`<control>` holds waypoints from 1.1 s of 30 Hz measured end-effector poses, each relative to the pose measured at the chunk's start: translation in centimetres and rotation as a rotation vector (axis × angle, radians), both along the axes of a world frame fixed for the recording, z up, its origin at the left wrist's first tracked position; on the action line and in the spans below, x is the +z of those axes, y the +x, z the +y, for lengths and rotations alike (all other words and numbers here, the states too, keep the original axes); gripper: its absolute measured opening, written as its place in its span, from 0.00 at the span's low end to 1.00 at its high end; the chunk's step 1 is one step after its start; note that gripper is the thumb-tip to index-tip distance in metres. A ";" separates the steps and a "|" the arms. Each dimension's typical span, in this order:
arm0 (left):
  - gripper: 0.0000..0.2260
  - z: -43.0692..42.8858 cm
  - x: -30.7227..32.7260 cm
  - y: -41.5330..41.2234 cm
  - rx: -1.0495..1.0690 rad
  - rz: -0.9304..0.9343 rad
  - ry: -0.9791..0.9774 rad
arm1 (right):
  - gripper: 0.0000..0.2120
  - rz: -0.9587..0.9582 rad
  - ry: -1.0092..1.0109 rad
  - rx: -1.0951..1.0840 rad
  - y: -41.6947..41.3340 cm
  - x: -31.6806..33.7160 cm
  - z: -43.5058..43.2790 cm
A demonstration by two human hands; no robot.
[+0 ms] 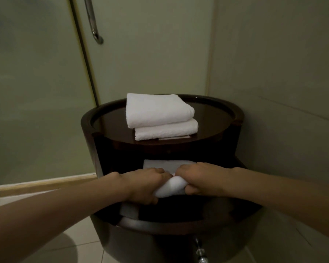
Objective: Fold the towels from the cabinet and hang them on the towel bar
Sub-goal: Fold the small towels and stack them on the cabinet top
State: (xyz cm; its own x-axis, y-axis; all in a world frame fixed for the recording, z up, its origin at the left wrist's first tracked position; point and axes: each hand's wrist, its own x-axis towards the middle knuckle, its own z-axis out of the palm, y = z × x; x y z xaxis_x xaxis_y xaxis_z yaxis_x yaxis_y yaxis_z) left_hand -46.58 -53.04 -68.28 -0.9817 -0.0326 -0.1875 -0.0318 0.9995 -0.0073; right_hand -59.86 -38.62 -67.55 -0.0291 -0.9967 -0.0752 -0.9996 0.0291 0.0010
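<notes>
A round dark wooden cabinet [217,147] stands in the corner, with an open shelf in its front. My left hand [142,185] and my right hand [203,179] both grip a white towel [171,186] at the shelf's mouth, side by side, fingers curled round its bunched front. More white towel [165,165] lies flat behind my hands inside the shelf, and a pale fold [129,209] shows below my left hand. Two folded white towels [160,116] are stacked on the cabinet's top.
A frosted glass door [36,92] with a metal handle [92,21] stands at the left. Plain walls close the corner behind and to the right of the cabinet. The floor is pale tile [80,243]. A metal fitting [199,251] shows below the cabinet.
</notes>
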 end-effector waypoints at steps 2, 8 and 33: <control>0.28 0.0 0.6 0.2 -0.001 0.018 0.018 | 0.16 -0.012 -0.016 -0.015 -0.1 0.4 0.1; 0.24 -0.4 2.7 0.7 -0.001 0.122 0.065 | 0.11 -0.015 -0.107 -0.057 -0.4 1.4 0.4; 0.13 -1.0 17.7 0.0 0.002 0.392 0.160 | 0.05 -0.192 -0.511 -0.075 -1.0 15.6 0.9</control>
State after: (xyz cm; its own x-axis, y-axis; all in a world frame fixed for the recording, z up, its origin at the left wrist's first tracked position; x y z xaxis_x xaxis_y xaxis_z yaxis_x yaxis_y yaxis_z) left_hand -46.54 -54.07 -50.63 -0.9797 -0.0356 0.1971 -0.0035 0.9870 0.1608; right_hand -60.84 -37.71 -51.99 -0.1347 -0.9035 0.4069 -0.9756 0.0490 -0.2142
